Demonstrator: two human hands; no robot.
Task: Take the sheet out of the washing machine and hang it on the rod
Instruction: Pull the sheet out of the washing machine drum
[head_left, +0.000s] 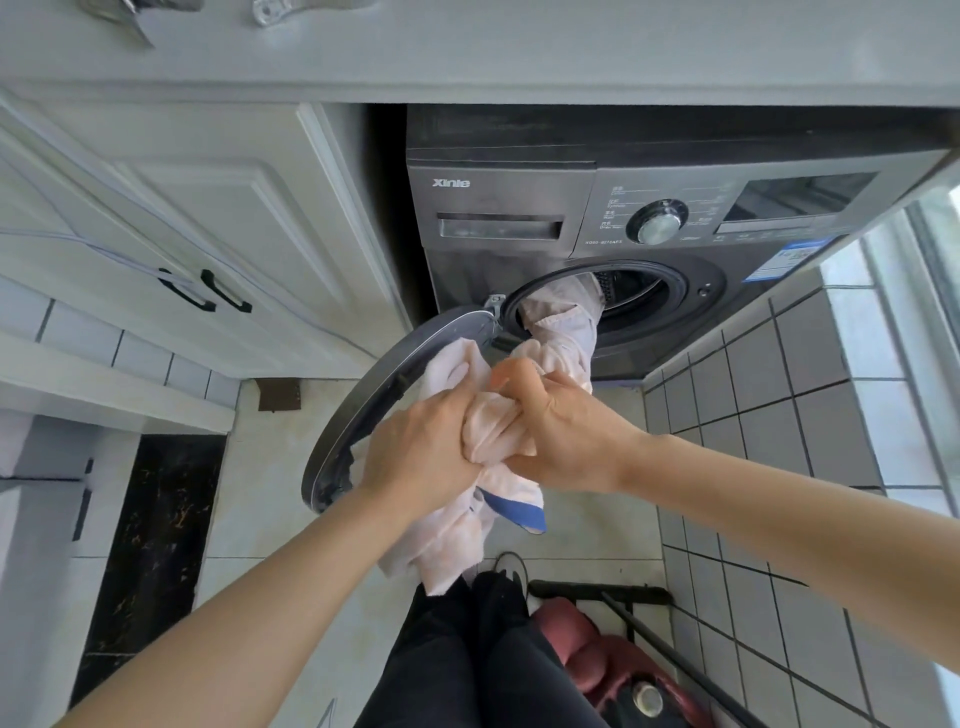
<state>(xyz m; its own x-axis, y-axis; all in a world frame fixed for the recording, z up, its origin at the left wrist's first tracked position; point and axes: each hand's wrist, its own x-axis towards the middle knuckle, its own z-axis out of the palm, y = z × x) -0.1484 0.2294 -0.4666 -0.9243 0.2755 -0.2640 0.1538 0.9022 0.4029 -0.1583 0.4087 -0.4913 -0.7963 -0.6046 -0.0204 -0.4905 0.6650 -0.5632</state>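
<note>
The sheet (563, 332) is only partly out: a pale twisted length runs from the drum of the washing machine (519, 249), past its open door (379, 395), to a bunch near the person, with a blue-edged end hanging below. The left hand (421, 447) and right hand (566, 431) each have a closed grip on that bunch. Judging from this, the rest must be drawn out and hung; no rod is in view.

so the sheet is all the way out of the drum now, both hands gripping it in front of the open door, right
Not quite. The head view shows the sheet still partly inside the drum, trailing out through the opening. The rest stands: the left hand and right hand both grip it in front of the open door.
</note>
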